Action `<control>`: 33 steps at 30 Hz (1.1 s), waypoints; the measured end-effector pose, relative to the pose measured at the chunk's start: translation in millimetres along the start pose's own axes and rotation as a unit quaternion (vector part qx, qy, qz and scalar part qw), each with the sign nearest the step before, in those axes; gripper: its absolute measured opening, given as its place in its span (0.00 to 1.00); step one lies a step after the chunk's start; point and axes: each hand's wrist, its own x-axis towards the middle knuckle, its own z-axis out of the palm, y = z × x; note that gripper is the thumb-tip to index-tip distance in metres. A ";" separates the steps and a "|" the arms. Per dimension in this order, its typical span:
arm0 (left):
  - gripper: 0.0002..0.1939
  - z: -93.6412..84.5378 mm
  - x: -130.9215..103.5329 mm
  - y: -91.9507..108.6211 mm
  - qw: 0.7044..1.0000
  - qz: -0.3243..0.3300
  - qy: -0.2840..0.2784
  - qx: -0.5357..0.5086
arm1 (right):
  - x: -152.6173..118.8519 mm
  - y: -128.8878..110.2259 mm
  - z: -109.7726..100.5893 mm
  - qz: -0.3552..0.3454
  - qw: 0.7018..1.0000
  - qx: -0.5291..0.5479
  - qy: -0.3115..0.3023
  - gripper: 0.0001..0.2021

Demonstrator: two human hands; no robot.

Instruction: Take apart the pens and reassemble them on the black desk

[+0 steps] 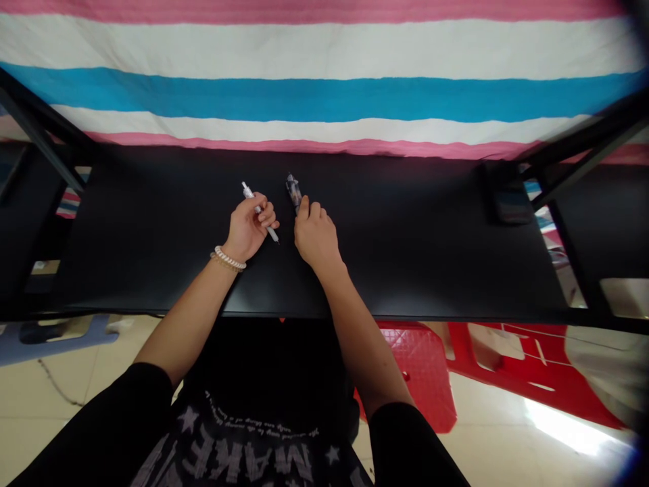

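A white pen (272, 234) slants through the closed fingers of my left hand (248, 226), its clicker end up and left, its dark tip down and right. Just to the right, my right hand (318, 237) has its fingers wrapped round a dark patterned pen (293, 189). The upper end of that pen sticks out past my fingers; its lower part is hidden under the hand. Both hands are over the black desk (416, 243), a small gap between them. Light beaded bands circle my left wrist.
A striped pink, white and blue cloth (324, 98) hangs behind the desk. At the desk's right back lies a dark phone-like object (512, 201). Black metal frames stand at both sides. Red plastic stools (420, 379) are below the front edge.
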 end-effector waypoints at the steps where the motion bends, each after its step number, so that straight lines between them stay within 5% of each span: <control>1: 0.15 0.3 0.1 -0.1 1.000 -0.001 0.004 0.006 | 0.2 -0.6 0.3 0.003 1.000 0.000 0.001 0.26; 18: 0.10 0.8 3.1 -4.3 1.000 0.006 0.016 0.013 | -5.6 -2.1 -2.5 -0.018 0.997 0.078 0.013 0.29; 25: 0.14 -3.2 7.2 -17.6 0.997 0.069 -0.011 0.026 | -8.4 -16.4 -5.9 -0.063 0.993 0.092 -0.023 0.29; 33: 0.11 -1.8 8.6 -20.3 0.992 0.100 0.057 0.051 | -8.1 -27.1 -4.6 -0.081 0.994 0.061 -0.038 0.29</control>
